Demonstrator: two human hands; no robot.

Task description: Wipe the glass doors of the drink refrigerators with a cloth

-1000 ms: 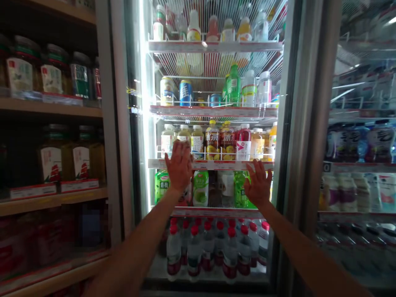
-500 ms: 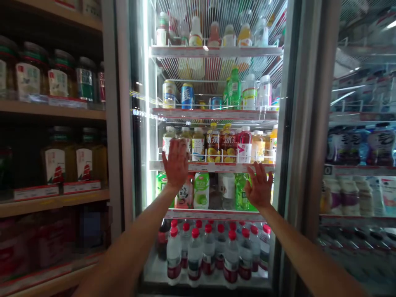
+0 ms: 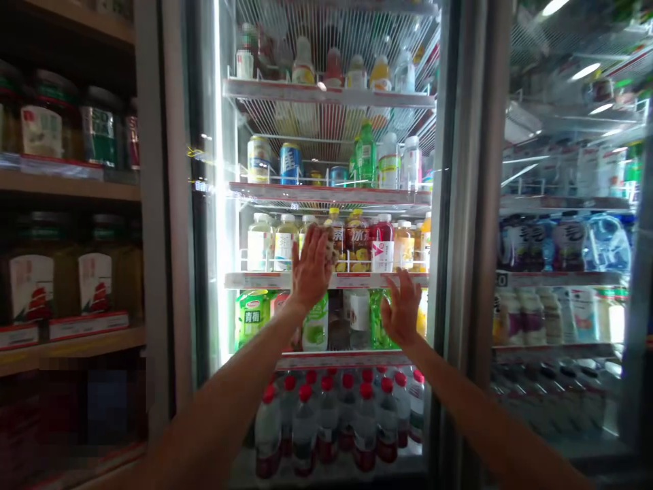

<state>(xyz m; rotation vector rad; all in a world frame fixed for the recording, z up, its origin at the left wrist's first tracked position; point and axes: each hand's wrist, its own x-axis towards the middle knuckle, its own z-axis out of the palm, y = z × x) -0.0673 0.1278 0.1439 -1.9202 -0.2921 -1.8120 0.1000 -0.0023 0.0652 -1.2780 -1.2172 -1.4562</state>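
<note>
In the head view, a lit drinks cooler with a glass door fills the middle. My left hand is raised in front of the middle shelf, its fingers up against a brownish, mottled thing that is too blurred to name; whether it is gripped cannot be made out. To the right, my right hand has its fingers spread before a green bottle and holds nothing. Between the hands, a white-labelled bottle stands on the lower shelf. Dark tea bottles stand above it.
Red-capped bottles crowd the cooler's bottom. A metal door frame runs down the right side, with another stocked cooler beyond it. Wooden shelves with jars stand at the left.
My left hand has moved right, closer to my right hand, and tilted. The view has shifted right, so the cooler sits further left. My right hand's fingers remain spread.
</note>
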